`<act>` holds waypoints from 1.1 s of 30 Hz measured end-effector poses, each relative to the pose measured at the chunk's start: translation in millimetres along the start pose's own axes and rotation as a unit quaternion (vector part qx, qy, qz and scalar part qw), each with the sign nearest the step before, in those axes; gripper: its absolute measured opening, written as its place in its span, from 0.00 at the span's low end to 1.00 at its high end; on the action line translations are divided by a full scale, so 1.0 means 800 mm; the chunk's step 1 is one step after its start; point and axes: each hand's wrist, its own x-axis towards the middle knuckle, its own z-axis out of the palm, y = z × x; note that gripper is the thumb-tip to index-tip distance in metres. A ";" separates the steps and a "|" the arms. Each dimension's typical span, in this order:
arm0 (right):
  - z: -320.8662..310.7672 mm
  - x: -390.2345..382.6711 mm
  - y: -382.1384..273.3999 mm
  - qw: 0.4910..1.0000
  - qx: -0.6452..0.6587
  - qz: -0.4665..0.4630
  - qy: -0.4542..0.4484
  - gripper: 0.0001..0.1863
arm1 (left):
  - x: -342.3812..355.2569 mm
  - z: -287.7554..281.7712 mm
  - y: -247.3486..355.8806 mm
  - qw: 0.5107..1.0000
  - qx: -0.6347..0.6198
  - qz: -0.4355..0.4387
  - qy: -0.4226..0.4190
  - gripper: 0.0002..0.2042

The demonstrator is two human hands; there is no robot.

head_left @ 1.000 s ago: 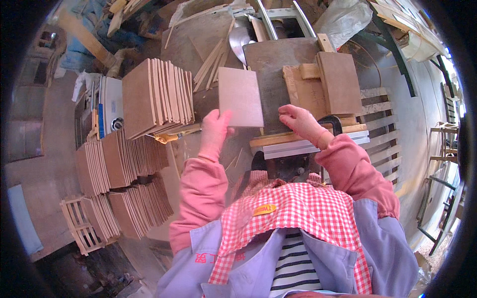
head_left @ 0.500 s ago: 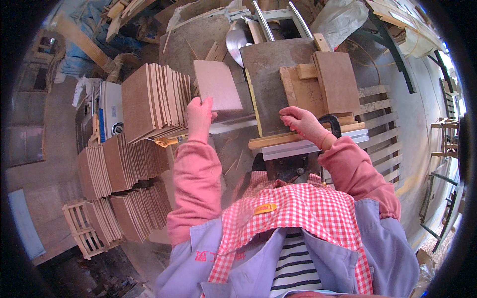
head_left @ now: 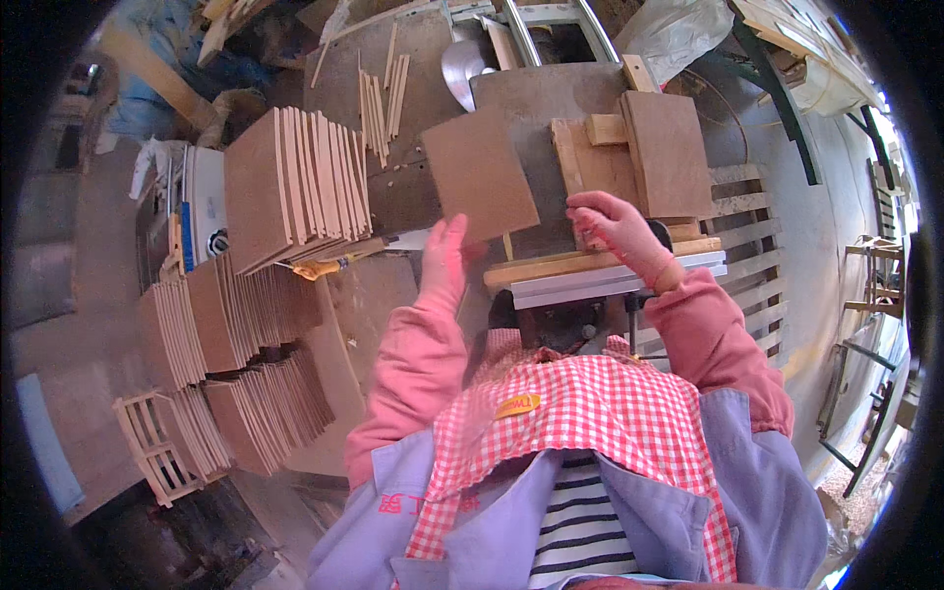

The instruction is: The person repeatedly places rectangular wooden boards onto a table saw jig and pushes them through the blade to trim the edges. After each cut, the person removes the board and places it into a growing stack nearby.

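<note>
A thin brown board (head_left: 479,172) hangs tilted over the saw table, with my left hand (head_left: 444,261) gripping its near left corner. Part of the thumb is hidden by the board's edge. My right hand (head_left: 624,236) is to the right of the board and apart from it, its fingers curled in with nothing visible in them. Below that hand runs a wooden fence strip (head_left: 551,267) along a metal rail (head_left: 615,283). A round saw blade (head_left: 464,74) stands up beyond the board.
Stacks of boards stand at left, the nearest (head_left: 256,197) beside a yellow-handled tool (head_left: 320,266). Thin wood offcuts (head_left: 383,103) lie on the table's far left. Further boards (head_left: 672,157) rest at right near a wooden block (head_left: 608,129). Past them is a slatted pallet (head_left: 742,226).
My left hand has moved right with the board, which now hangs at a different tilt, nearer the fence. The offcuts behind have come into view. My right hand has shifted slightly.
</note>
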 end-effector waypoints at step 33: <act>0.090 0.176 -0.093 0.642 -0.761 -0.092 0.018 0.29 | -0.035 0.062 0.022 0.726 0.659 0.183 -0.073 0.42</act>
